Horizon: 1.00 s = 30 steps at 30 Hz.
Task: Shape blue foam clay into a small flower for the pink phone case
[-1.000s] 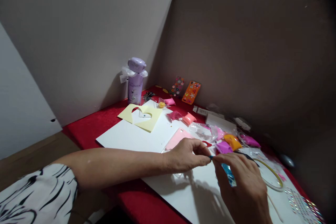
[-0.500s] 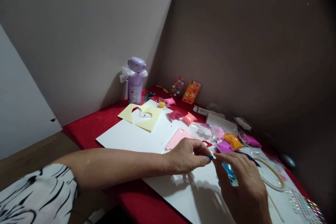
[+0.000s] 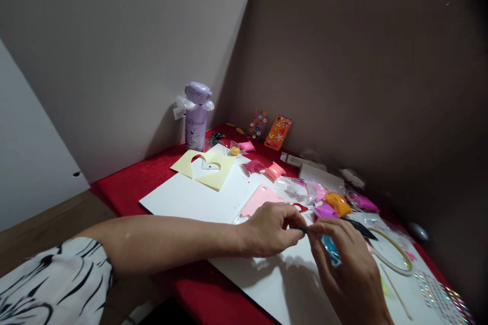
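Observation:
My left hand (image 3: pixel 271 228) is closed in a pinch over the white board (image 3: pixel 183 197), with a small dark blue piece (image 3: pixel 302 230), perhaps soft clay, between thumb and index finger. My right hand (image 3: pixel 351 259) comes in from the lower right, its thumb and fingertips pinched at the other end of that piece. The fingers mostly hide it. Behind the right hand a shiny blue packet (image 3: pixel 330 250) shows in part. A pink phone case (image 3: pixel 261 200) lies partly behind my left hand, and red scissor handles (image 3: pixel 300 207) show just beyond.
Orange (image 3: pixel 338 204), purple (image 3: pixel 326 211) and coral (image 3: pixel 274 171) clay packets lie beyond the hands. A yellow heart-cut paper (image 3: pixel 211 182) rests on the board; a lilac bottle (image 3: pixel 195 124) stands behind. An orange decorated case (image 3: pixel 278 132) leans at the back. At right are a yellow-edged hoop (image 3: pixel 404 251) and gem stickers (image 3: pixel 438 292).
My right hand has shifted slightly left, its fingertips now closer together against the left hand's. The blue piece shows less. More of the scissors' black blade and a yellow-green scrap are visible.

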Tool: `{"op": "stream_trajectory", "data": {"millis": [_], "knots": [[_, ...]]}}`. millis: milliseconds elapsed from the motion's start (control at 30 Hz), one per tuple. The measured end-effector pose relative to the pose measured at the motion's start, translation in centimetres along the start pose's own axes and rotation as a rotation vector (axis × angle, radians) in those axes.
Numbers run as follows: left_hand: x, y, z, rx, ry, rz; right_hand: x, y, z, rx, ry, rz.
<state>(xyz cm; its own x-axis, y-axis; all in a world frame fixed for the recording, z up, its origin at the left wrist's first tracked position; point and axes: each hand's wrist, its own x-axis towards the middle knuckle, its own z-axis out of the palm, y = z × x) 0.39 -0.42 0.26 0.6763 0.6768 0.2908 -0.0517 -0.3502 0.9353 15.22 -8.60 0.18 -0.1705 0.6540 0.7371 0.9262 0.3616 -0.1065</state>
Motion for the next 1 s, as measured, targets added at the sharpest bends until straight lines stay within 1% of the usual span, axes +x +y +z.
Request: {"op": "stream_trajectory", "data": {"millis": [67,133,200,267,300,500,667,833,1000], "knots": [[0.0,-0.1,0.0,0.015,0.001,0.02,0.0,-0.1,-0.1,0.053,-0.044,0.1],[0.1,-0.1,0.0,-0.07,-0.006,-0.057,-0.1,-0.2,-0.2,0.119,-0.053,0.218],[0.3,-0.2,-0.1,-0.185,-0.009,-0.17,-0.2,-0.1,-0.4,0.174,-0.033,0.336],[0.5,-0.6,-0.1,-0.273,-0.014,-0.248,-0.5,-0.1,-0.6,0.207,-0.023,0.422],[0.6,-0.7,-0.1,-0.308,-0.019,-0.266,-0.6,0.0,-0.6,0.213,-0.027,0.45],[0.8,-1.3,0.0,-0.403,-0.038,-0.268,-1.2,-0.5,-0.3,0.227,-0.076,0.524],[0.7,-1.1,-0.1,-0.397,-0.065,-0.263,-1.1,-0.9,0.1,0.282,-0.099,0.541],[0.7,-1.2,-0.2,-0.433,-0.095,-0.264,-1.2,-0.7,0.2,0.356,-0.108,0.553],[0.8,-1.2,-0.2,-0.427,-0.088,-0.256,-1.3,-0.4,0.2,0.398,-0.135,0.584]]}}
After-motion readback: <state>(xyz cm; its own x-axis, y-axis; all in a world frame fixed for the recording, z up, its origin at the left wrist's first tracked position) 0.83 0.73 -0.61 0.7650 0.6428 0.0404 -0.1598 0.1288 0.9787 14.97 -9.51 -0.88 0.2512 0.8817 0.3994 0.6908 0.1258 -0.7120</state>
